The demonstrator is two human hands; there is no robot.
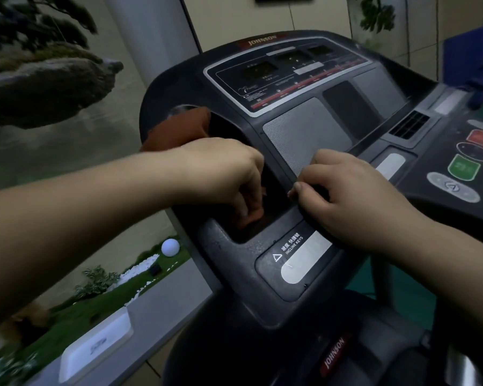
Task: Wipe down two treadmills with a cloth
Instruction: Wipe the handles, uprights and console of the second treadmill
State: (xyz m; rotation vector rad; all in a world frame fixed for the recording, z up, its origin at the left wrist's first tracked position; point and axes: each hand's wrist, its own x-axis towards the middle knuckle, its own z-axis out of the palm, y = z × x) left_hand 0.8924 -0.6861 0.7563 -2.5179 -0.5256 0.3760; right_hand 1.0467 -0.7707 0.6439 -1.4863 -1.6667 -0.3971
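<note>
A: What supports the operator nearest the camera?

B: The right hand (352, 201) rests on the treadmill console (307, 135) beside the incline-keys panel (296, 257), fingers curled over the edge of the tray recess (273, 190), apparently as a brace. It holds nothing else.

A: Where is the cloth?

B: The left hand (229, 176) pinches the brown cloth (179, 129) with fingers bent, pressing its lower end into the recess. The remainder trails up over the rim, likely so the recess walls get wiped.

A: Further out?

B: The display panel (287, 73) lies beyond both hands.
</note>
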